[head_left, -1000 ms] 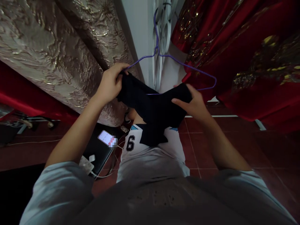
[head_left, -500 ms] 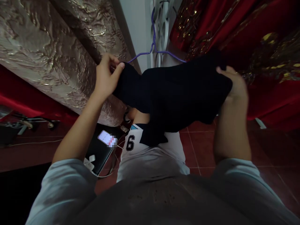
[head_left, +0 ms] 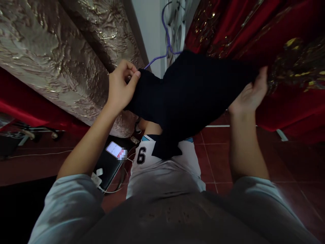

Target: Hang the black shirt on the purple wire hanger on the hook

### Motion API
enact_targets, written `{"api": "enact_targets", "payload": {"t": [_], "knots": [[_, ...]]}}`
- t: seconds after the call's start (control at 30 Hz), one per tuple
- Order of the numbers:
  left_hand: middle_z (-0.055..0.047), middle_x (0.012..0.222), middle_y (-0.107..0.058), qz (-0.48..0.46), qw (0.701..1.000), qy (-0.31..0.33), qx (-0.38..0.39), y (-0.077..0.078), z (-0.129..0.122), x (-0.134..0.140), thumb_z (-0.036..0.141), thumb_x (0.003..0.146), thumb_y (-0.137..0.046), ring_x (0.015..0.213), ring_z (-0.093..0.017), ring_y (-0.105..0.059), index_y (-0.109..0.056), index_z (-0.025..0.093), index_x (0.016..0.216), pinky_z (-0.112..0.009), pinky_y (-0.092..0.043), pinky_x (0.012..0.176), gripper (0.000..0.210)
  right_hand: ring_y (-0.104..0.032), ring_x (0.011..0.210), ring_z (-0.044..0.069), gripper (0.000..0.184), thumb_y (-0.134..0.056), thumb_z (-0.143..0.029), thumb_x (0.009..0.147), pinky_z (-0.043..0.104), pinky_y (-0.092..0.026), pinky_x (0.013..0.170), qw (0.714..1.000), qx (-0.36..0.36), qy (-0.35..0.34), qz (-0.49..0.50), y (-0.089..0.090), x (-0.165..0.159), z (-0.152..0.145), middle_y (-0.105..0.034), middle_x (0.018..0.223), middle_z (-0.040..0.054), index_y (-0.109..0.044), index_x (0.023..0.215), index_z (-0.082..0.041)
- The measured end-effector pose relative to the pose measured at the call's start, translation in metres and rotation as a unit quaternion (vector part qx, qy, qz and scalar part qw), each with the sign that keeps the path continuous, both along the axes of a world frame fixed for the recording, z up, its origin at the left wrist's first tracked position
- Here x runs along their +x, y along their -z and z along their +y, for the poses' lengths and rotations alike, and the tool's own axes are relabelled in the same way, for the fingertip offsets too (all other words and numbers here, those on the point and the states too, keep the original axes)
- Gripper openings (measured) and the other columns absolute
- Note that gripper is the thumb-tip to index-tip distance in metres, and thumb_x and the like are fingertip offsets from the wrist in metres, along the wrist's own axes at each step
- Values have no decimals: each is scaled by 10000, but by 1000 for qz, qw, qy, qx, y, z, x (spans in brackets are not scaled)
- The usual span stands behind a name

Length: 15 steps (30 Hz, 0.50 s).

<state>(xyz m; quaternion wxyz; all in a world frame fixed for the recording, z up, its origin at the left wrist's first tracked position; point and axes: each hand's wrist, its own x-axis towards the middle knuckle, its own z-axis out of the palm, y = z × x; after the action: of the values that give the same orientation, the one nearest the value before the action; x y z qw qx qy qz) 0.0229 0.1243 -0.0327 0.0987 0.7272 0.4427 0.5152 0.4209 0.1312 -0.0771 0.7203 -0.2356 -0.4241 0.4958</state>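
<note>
A dark navy, almost black garment (head_left: 193, 91) is spread between my hands, its exact kind unclear. My left hand (head_left: 124, 83) pinches its left edge between thumb and fingers, close to the arm of a purple hanger (head_left: 167, 42). At the far right end my right hand (head_left: 250, 93) has the cloth, palm turned toward me, with some fingers hidden behind the fabric. A narrow part of the garment hangs over my white shorts (head_left: 142, 154). The hanger's right arm disappears behind the cloth.
Embossed beige fabric (head_left: 83, 61) hangs on the left, red cloth with gold trim (head_left: 291, 64) on the right. A lit phone (head_left: 114, 149) and a white charger (head_left: 99, 171) lie on a black surface (head_left: 109, 173) with cables. Red tiles (head_left: 220, 156) cover the floor.
My right hand has shifted to the right and turned its palm up, raising the garment's upper edge over the hanger's right arm. My left hand has moved slightly right, still pinching the cloth.
</note>
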Motion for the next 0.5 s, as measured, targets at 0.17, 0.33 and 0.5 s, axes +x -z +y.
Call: {"api": "enact_targets", "payload": {"t": [0.17,0.33,0.5], "knots": [[-11,725,-597,-31,999,17,-19,8,26,5,524,878,-756,792,-201,-656,-654,201,853,-375,-556,871,340,-350,1533,311,745,-268,-711,983,492,-458,988,987,23,-19,-161,-58,-26,-26,-673,1361,-122,-771,736,-220],[-45,827,-679,-4,1000,19,-22,22,41,-5,469,891,-741,906,-226,-678,-711,188,885,-403,-537,966,282,-676,1249,277,834,-224,-833,943,414,-574,799,934,19,-40,-354,-43,-49,-48,-786,1132,51,-797,916,-227],[-77,948,-731,44,989,138,10,13,7,2,490,1009,-568,943,-215,-685,-750,206,980,-450,-486,1089,339,-743,993,243,372,-628,-543,941,400,-599,895,828,39,-116,-546,4,-53,-50,-790,995,64,-799,993,-217]]}}
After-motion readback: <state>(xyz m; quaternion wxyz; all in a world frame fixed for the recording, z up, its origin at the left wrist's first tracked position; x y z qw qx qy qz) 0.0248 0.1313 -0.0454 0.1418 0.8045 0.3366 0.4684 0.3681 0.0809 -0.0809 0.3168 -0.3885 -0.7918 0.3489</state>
